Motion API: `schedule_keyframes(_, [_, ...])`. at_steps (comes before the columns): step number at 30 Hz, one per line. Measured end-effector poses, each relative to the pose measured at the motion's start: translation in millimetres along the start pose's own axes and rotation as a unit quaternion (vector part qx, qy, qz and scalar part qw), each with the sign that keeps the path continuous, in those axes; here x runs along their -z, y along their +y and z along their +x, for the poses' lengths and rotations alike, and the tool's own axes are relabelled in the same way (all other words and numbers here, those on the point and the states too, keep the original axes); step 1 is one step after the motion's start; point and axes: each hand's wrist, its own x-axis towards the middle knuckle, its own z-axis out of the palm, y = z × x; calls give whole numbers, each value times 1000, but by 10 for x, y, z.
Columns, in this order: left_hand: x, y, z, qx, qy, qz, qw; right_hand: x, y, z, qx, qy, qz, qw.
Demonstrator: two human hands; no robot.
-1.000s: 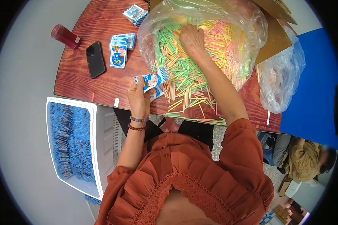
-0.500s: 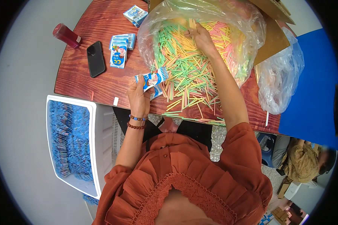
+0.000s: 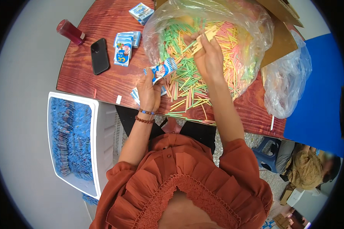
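My left hand (image 3: 149,93) is closed on a small blue-and-white packet (image 3: 165,70), held tilted at the near left side of the stick pile. Another packet (image 3: 135,95) lies partly hidden beneath that hand. Over the pile, my right hand (image 3: 211,63) pinches a bundle of thin pale-yellow sticks (image 3: 207,37); a green stick pokes out by its fingers. Green, yellow and pink sticks (image 3: 189,74) fill a wide-mouthed clear plastic bag (image 3: 264,42) and spill toward the table's near edge.
Further packets (image 3: 123,51) lie left of the bag, with a small stack (image 3: 141,13) behind. A black phone (image 3: 99,56) and a red bottle (image 3: 70,32) are at the left. A white bin (image 3: 96,152) of blue packets stands below. Cardboard (image 3: 279,44) and crumpled plastic (image 3: 286,84) are at the right.
My right hand has come up and nearer from the pile, now with a bundle of yellow sticks turned aslant. My left hand and its packet have shifted slightly right.
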Motion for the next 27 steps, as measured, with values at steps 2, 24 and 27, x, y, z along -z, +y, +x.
schedule_keyframes(2, [-53,10,-9,-11,-2,-15,1000,-163,40,-213,36,-12,-15,999])
schedule_keyframes(24, [-184,24,-157,-108,39,-75,991,-664,507,-616,131,52,-143,980])
schedule_keyframes(27, [-103,-21,-122,-96,21,-37,994,-651,484,-574,123,44,-146,981])
